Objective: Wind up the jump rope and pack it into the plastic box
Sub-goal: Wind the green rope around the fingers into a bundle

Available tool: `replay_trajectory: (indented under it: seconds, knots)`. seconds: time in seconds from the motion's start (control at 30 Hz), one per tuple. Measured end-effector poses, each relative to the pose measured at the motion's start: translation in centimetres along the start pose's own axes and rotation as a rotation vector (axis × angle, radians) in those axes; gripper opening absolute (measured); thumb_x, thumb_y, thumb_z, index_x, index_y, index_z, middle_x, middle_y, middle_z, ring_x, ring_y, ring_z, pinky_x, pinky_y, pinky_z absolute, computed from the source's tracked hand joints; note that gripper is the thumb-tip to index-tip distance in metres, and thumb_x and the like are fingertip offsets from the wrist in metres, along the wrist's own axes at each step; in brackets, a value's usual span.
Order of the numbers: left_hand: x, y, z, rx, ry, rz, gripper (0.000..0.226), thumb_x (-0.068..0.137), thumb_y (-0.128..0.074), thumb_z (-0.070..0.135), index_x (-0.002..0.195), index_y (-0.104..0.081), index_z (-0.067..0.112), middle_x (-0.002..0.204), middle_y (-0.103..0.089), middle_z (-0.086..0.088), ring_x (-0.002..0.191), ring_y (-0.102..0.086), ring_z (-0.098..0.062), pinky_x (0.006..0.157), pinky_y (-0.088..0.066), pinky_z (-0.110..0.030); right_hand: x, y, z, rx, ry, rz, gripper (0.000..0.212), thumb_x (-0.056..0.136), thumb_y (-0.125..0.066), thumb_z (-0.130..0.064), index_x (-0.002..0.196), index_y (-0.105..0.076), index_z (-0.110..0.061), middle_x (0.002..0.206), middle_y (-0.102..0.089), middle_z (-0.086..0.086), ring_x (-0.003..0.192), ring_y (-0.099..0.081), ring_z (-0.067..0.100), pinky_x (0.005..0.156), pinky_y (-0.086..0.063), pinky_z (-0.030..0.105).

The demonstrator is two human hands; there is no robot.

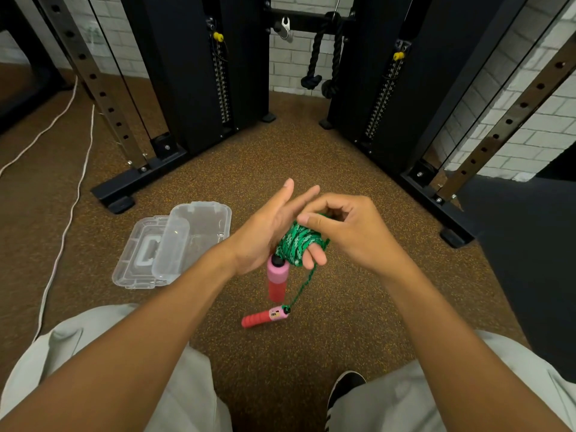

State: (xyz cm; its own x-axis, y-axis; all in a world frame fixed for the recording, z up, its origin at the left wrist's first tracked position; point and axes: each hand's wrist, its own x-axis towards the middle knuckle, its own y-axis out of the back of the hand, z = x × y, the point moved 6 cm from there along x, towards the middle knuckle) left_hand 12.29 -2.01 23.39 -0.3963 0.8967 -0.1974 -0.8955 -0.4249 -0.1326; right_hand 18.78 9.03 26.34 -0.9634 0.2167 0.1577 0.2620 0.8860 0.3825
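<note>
The green jump rope [297, 244] is coiled in many turns around my left hand [268, 232], whose fingers point away from me. One pink and red handle [276, 280] hangs straight down from that hand. My right hand [346, 229] pinches the rope at the top of the coil. A short free length of rope drops to the second pink handle [265, 318], which lies on the floor below. The clear plastic box [199, 227] sits open on the floor to the left, with its lid [141, 254] leaning beside it.
Speckled brown rubber floor all around. Black frame feet of a cable machine [115, 198] stand left and right [452, 235]. A white cable [67, 219] trails along the left. My knees and one shoe [343, 391] fill the bottom.
</note>
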Motion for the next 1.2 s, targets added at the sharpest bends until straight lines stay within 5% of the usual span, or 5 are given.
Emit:
replay_trajectory:
  seconds: [0.2, 0.6, 0.87, 1.03, 1.2]
  knots:
    - [-0.4, 0.2, 0.4, -0.224, 0.001, -0.016, 0.079, 0.095, -0.021, 0.069, 0.161, -0.029, 0.026, 0.076, -0.072, -0.014, 0.060, -0.063, -0.018, 0.070, -0.051, -0.030, 0.6, 0.0, 2.2, 0.282, -0.107, 0.069, 0.010, 0.095, -0.070, -0.014, 0.093, -0.079, -0.015, 0.090, -0.076, 0.019, 0.081, -0.064, 0.026, 0.078, -0.056, 0.044]
    - [-0.3, 2.4, 1.0, -0.308, -0.146, 0.153, 0.073, 0.097, -0.039, 0.057, 0.163, -0.013, 0.041, 0.150, -0.054, -0.020, 0.137, -0.057, -0.026, 0.121, -0.031, -0.048, 0.2, -3.0, 5.0, -0.086, -0.306, -0.093, 0.017, 0.103, -0.058, -0.016, 0.095, -0.072, -0.018, 0.074, -0.071, -0.001, 0.062, -0.064, 0.006, 0.063, -0.055, 0.027]
    - [0.0, 1.9, 0.2, -0.093, -0.078, 0.079, 0.070, 0.091, -0.037, 0.071, 0.154, -0.007, 0.065, 0.165, -0.036, -0.007, 0.147, -0.043, -0.015, 0.100, -0.053, -0.048, 0.1, -2.3, 3.1, -0.227, -0.224, -0.075, 0.020, 0.099, -0.064, -0.023, 0.081, -0.070, -0.029, 0.068, -0.066, -0.009, 0.058, -0.054, 0.011, 0.063, -0.051, 0.034]
    - [0.0, 1.3, -0.4, 0.452, -0.093, 0.109, 0.058, 0.094, -0.018, 0.081, 0.148, 0.002, 0.072, 0.164, 0.002, 0.031, 0.157, -0.011, -0.008, 0.123, -0.018, -0.064, -0.2, -2.0, 2.3, -0.243, -0.264, -0.085, 0.028, 0.095, -0.066, -0.026, 0.069, -0.065, -0.015, 0.067, -0.068, -0.014, 0.045, -0.042, -0.003, 0.066, -0.048, 0.025]
    - [0.1, 1.4, -0.2, 0.507, -0.072, 0.181, 0.061, 0.096, -0.006, 0.075, 0.155, 0.007, 0.061, 0.168, 0.009, 0.025, 0.151, 0.003, 0.001, 0.128, -0.003, -0.052, -0.3, -0.8, 1.6, -0.140, -0.286, 0.031, 0.035, 0.094, -0.063, -0.019, 0.071, -0.064, 0.008, 0.062, -0.072, 0.002, 0.039, -0.037, 0.004, 0.050, -0.041, 0.023]
